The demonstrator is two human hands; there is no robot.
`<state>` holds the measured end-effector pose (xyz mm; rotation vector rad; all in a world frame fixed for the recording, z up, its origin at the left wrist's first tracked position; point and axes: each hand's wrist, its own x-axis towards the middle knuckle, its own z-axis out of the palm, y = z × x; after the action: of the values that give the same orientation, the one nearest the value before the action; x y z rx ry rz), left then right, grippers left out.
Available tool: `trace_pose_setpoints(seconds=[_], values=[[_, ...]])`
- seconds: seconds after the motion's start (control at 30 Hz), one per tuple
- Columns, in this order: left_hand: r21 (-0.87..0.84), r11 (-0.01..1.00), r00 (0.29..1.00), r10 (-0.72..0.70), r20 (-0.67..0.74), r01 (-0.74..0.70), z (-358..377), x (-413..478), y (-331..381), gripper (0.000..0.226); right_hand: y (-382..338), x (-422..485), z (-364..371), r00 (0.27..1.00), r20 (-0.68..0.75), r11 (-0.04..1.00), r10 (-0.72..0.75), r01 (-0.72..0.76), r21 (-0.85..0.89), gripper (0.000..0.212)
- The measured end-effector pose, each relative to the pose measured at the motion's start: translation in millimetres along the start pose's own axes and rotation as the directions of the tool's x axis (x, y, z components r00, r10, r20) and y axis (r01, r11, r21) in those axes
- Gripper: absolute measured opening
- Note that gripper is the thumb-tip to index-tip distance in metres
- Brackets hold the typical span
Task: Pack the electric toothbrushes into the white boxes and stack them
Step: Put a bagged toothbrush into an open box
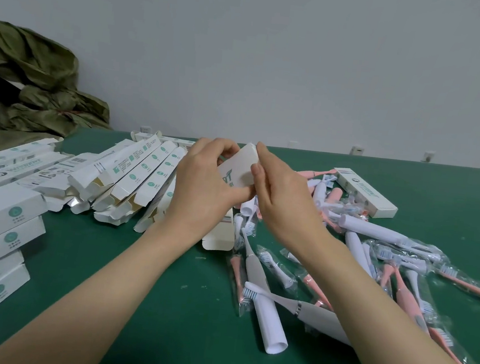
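You are holding the white box [239, 167] up over the counter [162, 292], long axis running away from you, your left hand [203, 178] gripping its side and your right hand [278, 197] pinching its far end, with the toothbrushes [255, 275] lying nearer that right hand.

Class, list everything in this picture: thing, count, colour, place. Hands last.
held box: one, white, raised at centre.
open boxes: many, white, heaped left of centre.
closed boxes: several, white, stacked far left.
lone box: one, white, far right.
toothbrushes: many, white and pink, some in clear wrap, heaped right.
table: one, green, under everything.
crumpled material: one, olive, back left.
left hand: one, grips held box.
right hand: one, pinches held box.
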<state>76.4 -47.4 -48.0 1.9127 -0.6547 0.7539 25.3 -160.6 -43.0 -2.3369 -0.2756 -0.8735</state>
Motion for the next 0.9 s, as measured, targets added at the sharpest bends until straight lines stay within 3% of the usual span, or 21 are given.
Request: trace_pose_setpoints(seconds=[0.07,0.17,0.23,0.27,0.33,0.4,0.5,0.63,0.7,0.77,0.83,0.9], values=[[0.012,1.0,0.998,0.016,0.053,-0.017,-0.6,-0.9,-2.1,0.044,3.9,1.9,-2.2,0.998,-0.002,0.998,0.056,-0.056,0.018,0.022],[0.148,0.984,0.936,0.038,0.349,-0.095,-4.3,3.3,-9.9,0.068,11.0,5.6,-7.9,0.978,-0.08,0.974,0.194,-0.183,0.133,0.021],[0.222,0.965,0.878,0.02,0.477,-0.143,-10.4,5.7,-14.5,0.075,15.1,5.3,-14.2,0.971,0.005,0.957,0.241,-0.238,0.164,0.018],[0.23,0.961,0.867,0.018,0.499,-0.153,-13.1,7.3,-15.3,0.074,16.5,4.9,-19.2,0.964,0.089,0.954,0.249,-0.26,0.148,0.033],[0.211,0.967,0.866,0.016,0.5,-0.14,-17.1,9.3,-15.8,0.07,21.5,3.7,-27.7,0.948,0.238,0.966,0.211,-0.239,0.096,0.064],[0.176,0.979,0.871,0.006,0.492,-0.106,-20.0,11.6,-14.8,0.072,20.9,4.3,-32.1,0.947,0.273,0.983,0.169,-0.181,0.019,0.073],[0.168,0.974,0.869,0.052,0.493,-0.153,-20.9,10.6,-11.4,0.073,22.4,7.8,-38.6,0.967,0.196,0.987,0.16,-0.157,-0.032,0.068],[0.16,0.968,0.915,0.119,0.386,-0.194,-21.8,9.5,-1.5,0.071,41.9,11.9,-77.5,0.941,0.268,0.91,0.208,-0.286,0.298,0.05],[0.139,0.972,0.954,0.15,0.258,-0.19,-23.3,12.6,0.8,0.062,63.3,18.9,-101.0,0.951,0.152,0.872,0.271,-0.309,0.379,0.047],[0.161,0.974,0.978,0.133,0.162,-0.159,-23.4,15.3,-4.0,0.049,93.4,28.6,-110.1,0.918,-0.072,0.851,0.39,-0.329,0.41,0.044],[0.237,0.965,0.978,0.06,0.2,-0.107,-19.6,14.9,-16.0,0.038,125.9,36.8,-106.3,0.796,-0.269,0.807,0.542,-0.403,0.431,0.043],[0.37,0.927,0.942,-0.075,0.328,-0.055,-11.5,9.8,-33.6,0.034,157.3,38.6,-97.4,0.642,-0.371,0.74,0.671,-0.552,0.384,0.044]])
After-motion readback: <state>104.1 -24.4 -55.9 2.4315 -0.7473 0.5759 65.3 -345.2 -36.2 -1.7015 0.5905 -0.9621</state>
